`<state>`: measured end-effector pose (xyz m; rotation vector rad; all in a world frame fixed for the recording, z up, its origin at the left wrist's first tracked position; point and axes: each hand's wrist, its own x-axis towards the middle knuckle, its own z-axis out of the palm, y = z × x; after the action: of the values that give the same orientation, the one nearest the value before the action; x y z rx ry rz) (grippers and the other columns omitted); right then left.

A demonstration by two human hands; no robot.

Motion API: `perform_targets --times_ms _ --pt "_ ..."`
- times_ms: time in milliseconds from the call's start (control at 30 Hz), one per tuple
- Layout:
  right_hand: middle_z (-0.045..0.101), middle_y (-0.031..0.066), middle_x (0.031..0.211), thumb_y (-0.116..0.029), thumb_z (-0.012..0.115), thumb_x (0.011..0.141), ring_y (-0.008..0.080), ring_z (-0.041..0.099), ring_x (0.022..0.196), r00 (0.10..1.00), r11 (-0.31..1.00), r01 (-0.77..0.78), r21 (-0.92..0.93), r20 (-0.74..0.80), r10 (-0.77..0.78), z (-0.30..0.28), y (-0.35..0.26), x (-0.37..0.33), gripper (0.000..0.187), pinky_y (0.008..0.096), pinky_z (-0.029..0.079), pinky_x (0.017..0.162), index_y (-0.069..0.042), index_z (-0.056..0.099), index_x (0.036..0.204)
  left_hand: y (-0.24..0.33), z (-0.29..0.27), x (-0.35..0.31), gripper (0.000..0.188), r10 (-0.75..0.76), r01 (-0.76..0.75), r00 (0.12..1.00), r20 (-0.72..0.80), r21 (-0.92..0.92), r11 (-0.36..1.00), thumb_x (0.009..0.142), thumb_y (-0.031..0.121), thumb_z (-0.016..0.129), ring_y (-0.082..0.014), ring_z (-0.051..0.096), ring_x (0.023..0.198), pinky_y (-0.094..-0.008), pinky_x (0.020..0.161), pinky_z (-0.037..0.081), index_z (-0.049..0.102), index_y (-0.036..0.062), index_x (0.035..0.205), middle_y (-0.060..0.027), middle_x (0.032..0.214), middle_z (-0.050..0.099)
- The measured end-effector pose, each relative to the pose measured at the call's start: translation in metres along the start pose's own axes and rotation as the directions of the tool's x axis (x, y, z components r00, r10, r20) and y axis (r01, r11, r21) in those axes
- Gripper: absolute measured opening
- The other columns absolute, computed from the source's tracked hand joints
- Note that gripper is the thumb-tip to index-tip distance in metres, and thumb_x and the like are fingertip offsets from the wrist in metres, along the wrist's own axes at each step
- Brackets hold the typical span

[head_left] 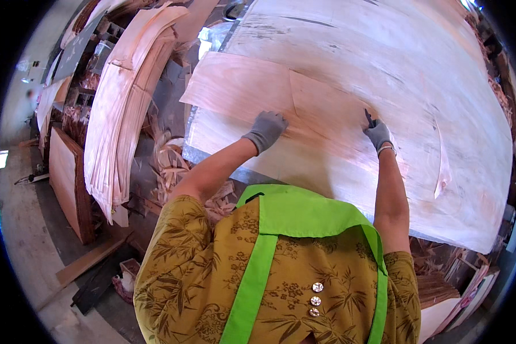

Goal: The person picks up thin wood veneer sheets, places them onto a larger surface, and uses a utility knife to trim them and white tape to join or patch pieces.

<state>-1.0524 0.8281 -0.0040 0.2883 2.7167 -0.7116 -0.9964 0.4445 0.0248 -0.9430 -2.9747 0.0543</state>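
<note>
A long strip of pale wood veneer (235, 80) lies across a broad veneer-covered stack (350, 40), with a seam or split running down its middle. My left hand (268, 131), in a grey glove, rests on the strip's near side, left of centre. Its fingers are bunched and press at the veneer. Farther right, my right hand (378, 135), gloved alike, is closed round a small dark knife-like tool (369, 118). The tool's tip points up and away over the veneer. Fingers wrapped round the handle hide most of it.
To the left stands a tall bundle of curved veneer sheets (126, 103), with a thick board stack (69, 183) beside it. Wood shavings (169, 160) litter the gap by the work surface. A loose veneer flap (443, 166) lies at the right. More sheets (470, 298) lean at lower right.
</note>
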Motion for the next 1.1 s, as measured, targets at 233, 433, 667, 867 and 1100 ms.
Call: perform_targets --times_ms 233,433,667,867,1100 --pt "0.063 0.0147 0.075 -0.03 0.07 0.069 0.0266 0.061 0.071 1.0 1.0 0.006 -0.029 0.018 -0.006 -0.007 -0.009 -0.003 0.031 0.0366 0.046 0.067 -0.004 0.06 0.083 -0.006 0.006 0.006 0.007 -0.012 0.012 1.0 -0.005 0.015 1.0 0.073 0.014 0.055 -0.0255 0.059 0.077 -0.04 0.066 0.044 0.061 0.0159 0.077 -0.0058 0.077 0.06" --pt "0.062 0.0121 0.071 -0.028 0.071 0.07 0.0244 0.059 0.067 1.0 0.999 0.014 -0.038 0.0 -0.014 -0.002 0.0 0.002 0.029 0.0355 0.045 0.064 -0.005 0.059 0.083 -0.008 -0.016 -0.019 0.011 -0.156 0.159 0.987 0.03 -0.26 0.952 0.067 0.015 0.061 -0.0283 0.059 0.078 -0.0417 0.067 0.045 0.06 0.0116 0.078 -0.0088 0.077 0.059" --pt "0.059 0.009 0.066 -0.024 0.074 0.067 0.0199 0.055 0.061 1.0 0.999 0.024 0.028 0.01 -0.025 0.015 0.02 0.021 0.029 0.0336 0.043 0.058 -0.004 0.057 0.078 0.009 0.002 0.003 0.008 0.016 -0.025 0.994 -0.112 -0.08 0.996 0.073 0.016 0.056 -0.027 0.06 0.073 -0.0412 0.065 0.046 0.061 0.0123 0.078 -0.0082 0.075 0.06" --pt "0.06 0.0098 0.067 -0.025 0.074 0.066 0.0207 0.056 0.061 0.999 0.998 0.051 0.026 0.001 -0.051 0.01 0.022 0.022 0.03 0.0342 0.044 0.058 -0.004 0.057 0.078 0.009 0.022 0.024 0.006 0.025 -0.026 0.998 -0.05 -0.007 1.0 0.072 0.013 0.056 -0.0272 0.061 0.068 -0.0416 0.06 0.047 0.061 0.014 0.071 -0.007 0.069 0.06" --pt "0.06 0.0112 0.067 -0.026 0.073 0.066 0.0227 0.058 0.064 1.0 0.999 0.021 0.026 -0.006 -0.021 0.003 0.008 0.01 0.03 0.035 0.045 0.06 -0.003 0.058 0.078 0.004 0.013 0.022 0.004 0.029 -0.024 0.999 0.036 -0.131 0.991 0.069 0.01 0.058 -0.0295 0.061 0.072 -0.0413 0.062 0.047 0.06 0.0117 0.072 -0.0104 0.074 0.061"
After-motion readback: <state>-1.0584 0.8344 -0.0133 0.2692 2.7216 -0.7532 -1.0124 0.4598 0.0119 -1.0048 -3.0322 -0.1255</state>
